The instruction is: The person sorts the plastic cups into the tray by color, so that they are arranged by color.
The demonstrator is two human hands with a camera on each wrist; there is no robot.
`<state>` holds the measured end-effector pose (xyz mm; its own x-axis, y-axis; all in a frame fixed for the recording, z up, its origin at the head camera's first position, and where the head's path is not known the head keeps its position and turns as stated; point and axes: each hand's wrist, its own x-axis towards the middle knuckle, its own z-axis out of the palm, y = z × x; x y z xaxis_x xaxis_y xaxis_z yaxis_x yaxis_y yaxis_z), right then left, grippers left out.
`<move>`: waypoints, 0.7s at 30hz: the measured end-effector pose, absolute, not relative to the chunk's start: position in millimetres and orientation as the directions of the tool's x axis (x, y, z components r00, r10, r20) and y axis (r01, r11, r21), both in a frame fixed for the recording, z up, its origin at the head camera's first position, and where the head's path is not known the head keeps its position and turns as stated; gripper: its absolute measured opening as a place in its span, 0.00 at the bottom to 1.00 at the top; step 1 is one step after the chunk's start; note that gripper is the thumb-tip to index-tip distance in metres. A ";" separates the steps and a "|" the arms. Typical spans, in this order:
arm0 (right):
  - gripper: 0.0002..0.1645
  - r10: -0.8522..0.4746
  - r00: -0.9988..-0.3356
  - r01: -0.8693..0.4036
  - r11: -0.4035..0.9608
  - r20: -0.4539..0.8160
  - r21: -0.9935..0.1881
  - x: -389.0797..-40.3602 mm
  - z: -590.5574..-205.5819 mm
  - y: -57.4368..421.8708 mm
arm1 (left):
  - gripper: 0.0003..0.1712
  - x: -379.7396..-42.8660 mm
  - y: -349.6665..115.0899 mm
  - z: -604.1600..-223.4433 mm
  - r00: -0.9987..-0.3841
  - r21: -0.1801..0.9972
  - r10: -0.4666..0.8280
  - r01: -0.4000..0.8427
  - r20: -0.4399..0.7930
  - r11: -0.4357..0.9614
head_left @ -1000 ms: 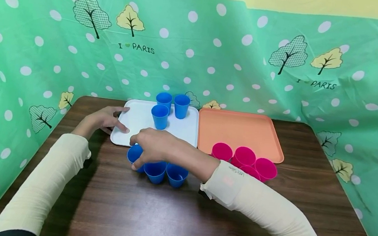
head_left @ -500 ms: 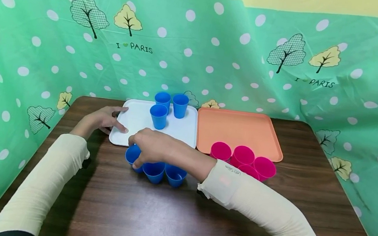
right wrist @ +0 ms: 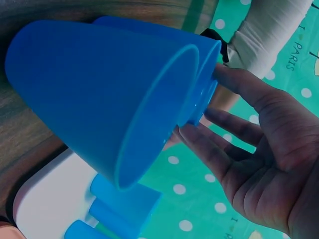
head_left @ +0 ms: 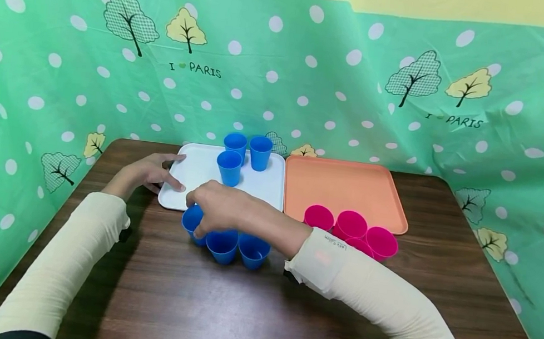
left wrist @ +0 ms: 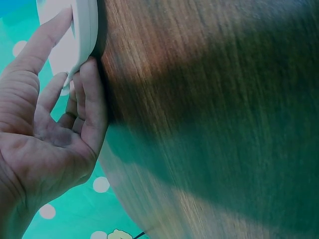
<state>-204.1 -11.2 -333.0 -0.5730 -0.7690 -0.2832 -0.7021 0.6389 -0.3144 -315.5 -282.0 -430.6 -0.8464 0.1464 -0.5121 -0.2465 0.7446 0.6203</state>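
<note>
My left hand [head_left: 148,171] holds the left edge of a white tray [head_left: 193,174]. In the left wrist view the thumb [left wrist: 52,37] lies over the tray's rim and the other fingers are against its side and underside. Reaching across, my right hand [head_left: 224,208] grips the rim of the leftmost blue cup [head_left: 192,219] in front of that tray. In the right wrist view, thumb and fingers stand on either side of its rim. Two more upright blue cups, a middle one [head_left: 222,249] and a right one [head_left: 254,254], stand beside it. My right hand hides whatever is behind them.
Three blue cups [head_left: 229,169] stand on the white tray's back right part. An orange tray [head_left: 345,186] adjoins it on the right. Several pink cups [head_left: 381,243] stand at its front edge, partly hidden by my right sleeve. All rest on a dark wooden table [head_left: 176,304].
The right thumb has shifted slightly at the leftmost blue cup's rim. Left hand, trays and the other cups stay where they were; the whole view sways a little.
</note>
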 end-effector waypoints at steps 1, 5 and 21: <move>0.40 -0.765 -0.577 -0.695 0.644 -0.286 -0.320 -204.7 -331.8 -10.9 | 0.69 -315.8 -281.9 -430.9 -0.846 0.621 0.145 -0.248 -0.512 0.743; 0.41 -0.750 -0.598 -0.663 0.661 -0.282 -0.351 -209.5 -328.3 -8.7 | 0.68 -317.2 -281.6 -431.7 -0.848 0.620 0.147 -0.243 -0.509 0.746; 0.39 -0.707 -0.679 -0.617 0.696 -0.198 -0.367 -232.9 -317.8 2.0 | 0.68 -316.0 -280.4 -430.6 -0.835 0.634 0.151 -0.270 -0.529 0.725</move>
